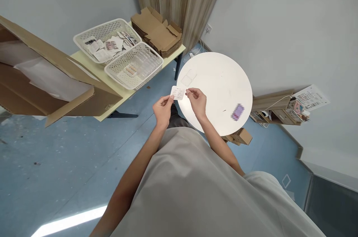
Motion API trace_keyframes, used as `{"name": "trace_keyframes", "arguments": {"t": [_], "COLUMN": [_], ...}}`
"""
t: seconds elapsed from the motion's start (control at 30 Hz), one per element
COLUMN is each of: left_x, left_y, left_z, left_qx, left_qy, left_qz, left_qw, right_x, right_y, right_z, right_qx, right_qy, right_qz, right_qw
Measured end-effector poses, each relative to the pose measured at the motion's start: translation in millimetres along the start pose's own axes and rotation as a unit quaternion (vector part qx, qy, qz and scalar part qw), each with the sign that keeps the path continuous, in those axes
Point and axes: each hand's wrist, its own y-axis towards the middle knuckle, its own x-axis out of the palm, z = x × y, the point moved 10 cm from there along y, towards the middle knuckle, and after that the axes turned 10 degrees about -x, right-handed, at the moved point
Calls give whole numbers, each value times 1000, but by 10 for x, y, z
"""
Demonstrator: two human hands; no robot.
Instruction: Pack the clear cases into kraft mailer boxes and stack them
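A small white card with printed lines [178, 92] is held between both hands at the near left edge of the round white table [220, 80]. My left hand [163, 109] pinches its left end and my right hand [197, 101] pinches its right end. Two clear flat sleeves [188, 77] lie on the table just beyond the card. A small purple object [238, 112], blurred, rests near the table's right front edge.
A yellow table [92, 65] at left carries two white mesh baskets [134, 66] of cards and sleeves, a stack of flat cardboard boxes [158, 32] and a large open carton [53, 76]. A low wooden shelf with papers [282, 112] stands at right. Blue floor lies below.
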Motion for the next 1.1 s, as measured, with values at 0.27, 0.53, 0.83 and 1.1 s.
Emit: {"name": "trace_keyframes", "arguments": {"t": [0.27,0.53,0.83,1.1], "left_x": [-30,-104,-80,26], "left_y": [-220,-241,162,105], "left_z": [492,606,60,29], "left_qx": [206,244,-58,-68], "left_qy": [163,208,14,20], "left_qz": [17,41,-79,-111], "left_qw": [965,946,995,991], "right_x": [409,431,378,342], "right_y": [-186,-36,77,79], "right_z": [-201,-97,42,91], "right_qx": [9,9,55,76], "right_qy": [29,4,35,32], "right_qz": [-46,-58,-149,-161], "right_qw": [999,998,987,984]}}
